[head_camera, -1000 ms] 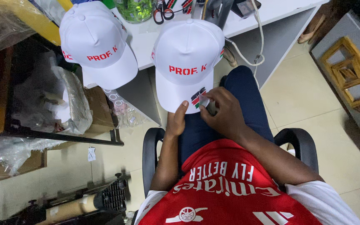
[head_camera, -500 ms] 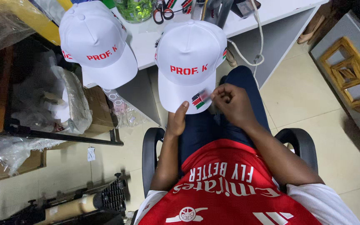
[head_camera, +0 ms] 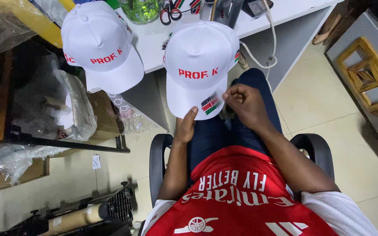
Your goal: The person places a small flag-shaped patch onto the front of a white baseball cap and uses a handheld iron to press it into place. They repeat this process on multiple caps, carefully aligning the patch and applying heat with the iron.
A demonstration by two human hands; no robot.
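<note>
**A soft white cap with a flag sticker on its brim**

You sit in a black chair [head_camera: 158, 148] and hold a white cap [head_camera: 200, 57] in front of you. It rests over your knees, and its top leans by the edge of the white desk [head_camera: 285, 13].

Your left hand [head_camera: 184, 129] holds the brim from below. Your thumb presses on the front edge of the brim, and your other fingers are hidden under it.

Your right hand [head_camera: 246, 102] is curled nearly closed, just beside the brim. Its fingertips pinch at a small flag sticker [head_camera: 209, 105] on the brim. I cannot tell if they grip it or only press it.

The cap looks light. Its top is soft cloth and would squash in easily. The brim looks stiffer, so the brim is the best place to hold. The sticker looks thin and could crease, so touch it gently at its edge.

A second white cap [head_camera: 99, 43] sits on the desk to your left, well apart from your hands.
</note>
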